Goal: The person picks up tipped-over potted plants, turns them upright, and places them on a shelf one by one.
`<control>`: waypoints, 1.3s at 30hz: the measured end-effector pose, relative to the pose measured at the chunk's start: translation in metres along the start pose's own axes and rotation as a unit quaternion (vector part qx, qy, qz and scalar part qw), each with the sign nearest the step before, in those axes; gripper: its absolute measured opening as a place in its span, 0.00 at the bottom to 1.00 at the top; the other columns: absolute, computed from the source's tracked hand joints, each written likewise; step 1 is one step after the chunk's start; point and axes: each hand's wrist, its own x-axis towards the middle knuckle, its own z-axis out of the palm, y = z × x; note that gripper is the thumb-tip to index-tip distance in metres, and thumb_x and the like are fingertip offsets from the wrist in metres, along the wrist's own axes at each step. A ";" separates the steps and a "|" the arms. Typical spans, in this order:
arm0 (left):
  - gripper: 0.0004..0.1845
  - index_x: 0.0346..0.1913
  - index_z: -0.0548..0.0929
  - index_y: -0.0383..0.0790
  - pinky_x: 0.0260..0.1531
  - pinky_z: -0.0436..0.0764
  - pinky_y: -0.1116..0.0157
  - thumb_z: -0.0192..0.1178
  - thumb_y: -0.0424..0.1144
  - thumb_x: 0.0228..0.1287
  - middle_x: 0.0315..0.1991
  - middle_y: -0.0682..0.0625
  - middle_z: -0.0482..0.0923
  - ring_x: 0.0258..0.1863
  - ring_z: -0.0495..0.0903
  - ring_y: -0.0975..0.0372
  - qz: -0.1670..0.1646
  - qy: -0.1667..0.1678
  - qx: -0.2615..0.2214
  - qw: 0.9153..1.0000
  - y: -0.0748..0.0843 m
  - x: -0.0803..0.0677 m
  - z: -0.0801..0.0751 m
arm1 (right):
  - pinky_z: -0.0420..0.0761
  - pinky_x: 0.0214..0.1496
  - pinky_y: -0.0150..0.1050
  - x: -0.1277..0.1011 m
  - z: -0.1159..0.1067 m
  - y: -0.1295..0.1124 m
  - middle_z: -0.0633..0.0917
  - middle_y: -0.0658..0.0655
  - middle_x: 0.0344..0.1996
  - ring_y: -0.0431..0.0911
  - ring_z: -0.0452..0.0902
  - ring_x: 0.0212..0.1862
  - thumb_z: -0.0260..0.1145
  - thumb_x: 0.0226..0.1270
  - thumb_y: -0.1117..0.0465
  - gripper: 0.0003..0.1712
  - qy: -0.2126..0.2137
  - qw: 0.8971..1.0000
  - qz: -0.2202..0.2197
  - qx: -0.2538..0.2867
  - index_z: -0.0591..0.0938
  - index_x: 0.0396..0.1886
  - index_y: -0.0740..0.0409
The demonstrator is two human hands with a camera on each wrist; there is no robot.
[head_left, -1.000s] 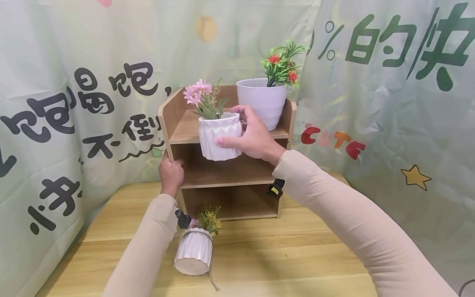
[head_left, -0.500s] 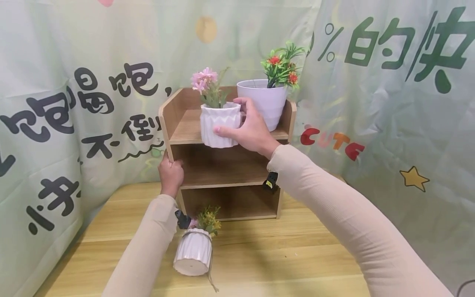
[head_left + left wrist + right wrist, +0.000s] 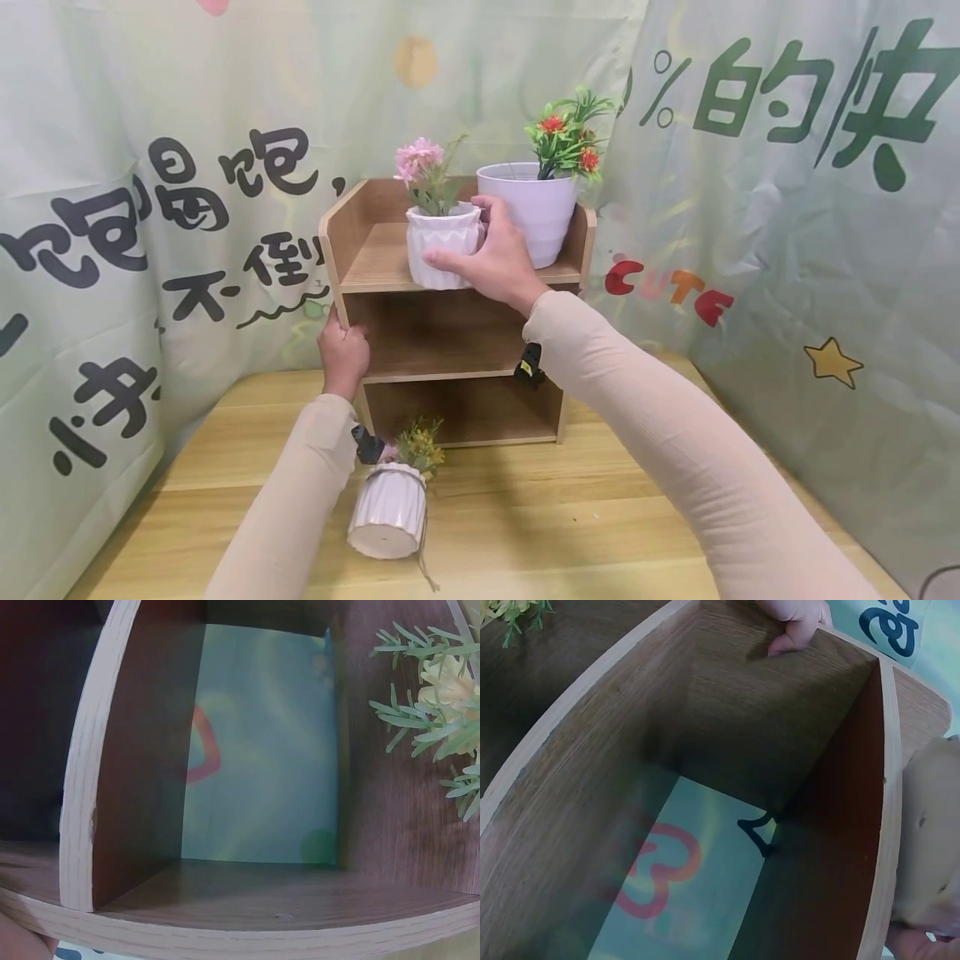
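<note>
White pot (image 3: 444, 229), clamped near frame centre by right grip (image 3: 497, 260), holds pink flowers (image 3: 419, 157); left grip (image 3: 345, 354) clamps shelf (image 3: 450, 354); only wrist views show cloth (image 3: 262, 742) through it.

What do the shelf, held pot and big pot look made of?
Shelf: wood-look board, mostly matte; even grain, pale edges. Possibly laminate.

Held pot: white, fluted, slight sheen on its ridges; likely glazed ceramic.

Big pot: smooth, satin, thin-looking rim; probably plastic.
</note>
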 end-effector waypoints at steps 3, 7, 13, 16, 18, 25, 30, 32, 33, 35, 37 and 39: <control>0.27 0.60 0.74 0.34 0.58 0.70 0.48 0.51 0.28 0.53 0.51 0.31 0.78 0.53 0.76 0.43 0.002 0.001 0.003 1.000 0.000 0.000 0.000 | 0.75 0.52 0.37 0.000 0.003 0.002 0.75 0.58 0.55 0.47 0.74 0.52 0.80 0.45 0.51 0.52 0.005 1.000 0.010 -0.015 0.61 0.66 0.61; 0.27 0.60 0.74 0.34 0.57 0.71 0.49 0.51 0.28 0.53 0.50 0.31 0.79 0.53 0.76 0.44 0.003 0.003 0.002 1.000 -0.001 0.000 0.000 | 0.74 0.54 0.40 0.000 0.006 0.005 0.74 0.59 0.56 0.48 0.72 0.54 0.79 0.45 0.50 0.53 0.010 0.999 0.020 -0.033 0.61 0.67 0.60; 0.26 0.60 0.74 0.34 0.58 0.70 0.49 0.51 0.28 0.54 0.51 0.32 0.78 0.53 0.75 0.44 0.004 0.004 0.000 1.000 0.000 0.000 0.002 | 0.72 0.55 0.41 0.001 0.009 0.007 0.74 0.58 0.56 0.49 0.71 0.54 0.79 0.46 0.49 0.53 0.020 0.998 0.029 -0.054 0.61 0.67 0.58; 0.26 0.59 0.74 0.34 0.58 0.70 0.48 0.51 0.27 0.54 0.51 0.31 0.78 0.53 0.75 0.44 -0.001 0.003 -0.001 1.000 0.000 -0.001 0.002 | 0.72 0.55 0.40 0.001 0.011 0.007 0.74 0.58 0.57 0.48 0.71 0.55 0.79 0.46 0.49 0.53 0.021 0.998 0.032 -0.056 0.60 0.68 0.58; 0.25 0.59 0.74 0.33 0.58 0.70 0.48 0.51 0.27 0.54 0.51 0.31 0.78 0.52 0.75 0.44 -0.003 0.003 -0.001 1.000 0.000 -0.001 0.002 | 0.72 0.55 0.39 0.002 0.013 0.007 0.74 0.58 0.58 0.48 0.71 0.55 0.79 0.47 0.49 0.53 0.022 0.998 0.033 -0.055 0.60 0.68 0.58; 0.24 0.58 0.74 0.34 0.56 0.70 0.47 0.51 0.28 0.54 0.49 0.31 0.78 0.49 0.74 0.44 -0.004 0.001 0.002 1.000 -0.001 0.001 0.000 | 0.67 0.63 0.39 0.002 0.019 0.006 0.71 0.59 0.66 0.50 0.68 0.63 0.77 0.50 0.47 0.57 0.026 0.996 0.038 -0.083 0.56 0.73 0.60; 0.24 0.58 0.74 0.34 0.56 0.70 0.47 0.51 0.28 0.55 0.50 0.31 0.78 0.50 0.75 0.44 -0.005 -0.001 0.000 1.000 -0.001 0.001 -0.001 | 0.62 0.67 0.38 0.004 0.023 0.005 0.68 0.60 0.69 0.51 0.64 0.67 0.76 0.52 0.47 0.59 0.029 0.993 0.039 -0.112 0.53 0.75 0.62; 0.25 0.59 0.74 0.34 0.56 0.70 0.48 0.51 0.28 0.54 0.50 0.31 0.78 0.50 0.75 0.45 -0.005 -0.001 -0.001 1.000 0.000 0.001 -0.001 | 0.60 0.69 0.37 0.004 0.025 0.005 0.64 0.61 0.71 0.52 0.62 0.68 0.75 0.54 0.46 0.60 0.023 0.991 0.036 -0.125 0.49 0.76 0.63; 0.25 0.58 0.74 0.34 0.55 0.71 0.47 0.51 0.28 0.54 0.49 0.31 0.79 0.49 0.75 0.44 -0.005 -0.001 0.000 1.000 0.000 0.001 -0.001 | 0.58 0.70 0.36 0.004 0.026 0.004 0.62 0.61 0.72 0.52 0.61 0.69 0.74 0.55 0.46 0.61 0.020 0.990 0.035 -0.133 0.48 0.76 0.65; 0.25 0.59 0.74 0.34 0.54 0.71 0.47 0.51 0.28 0.54 0.49 0.31 0.79 0.48 0.75 0.44 -0.008 -0.001 0.000 1.000 0.000 0.001 -0.001 | 0.55 0.71 0.35 0.004 0.028 0.004 0.58 0.62 0.74 0.53 0.57 0.71 0.72 0.58 0.46 0.61 0.015 0.988 0.026 -0.151 0.45 0.76 0.67; 0.25 0.59 0.74 0.35 0.54 0.71 0.47 0.51 0.28 0.55 0.48 0.31 0.79 0.48 0.74 0.44 -0.011 -0.003 0.001 1.000 0.000 0.001 -0.001 | 0.53 0.72 0.34 0.003 0.030 0.005 0.56 0.63 0.74 0.53 0.55 0.72 0.70 0.60 0.47 0.59 0.018 0.986 0.012 -0.166 0.45 0.75 0.69; 0.25 0.59 0.74 0.35 0.54 0.71 0.47 0.51 0.28 0.55 0.48 0.31 0.78 0.47 0.74 0.44 -0.013 -0.005 0.002 1.000 -0.001 0.001 -0.001 | 0.52 0.71 0.34 0.001 0.032 0.007 0.57 0.65 0.73 0.53 0.56 0.72 0.70 0.61 0.48 0.56 0.032 0.983 -0.011 -0.178 0.48 0.75 0.70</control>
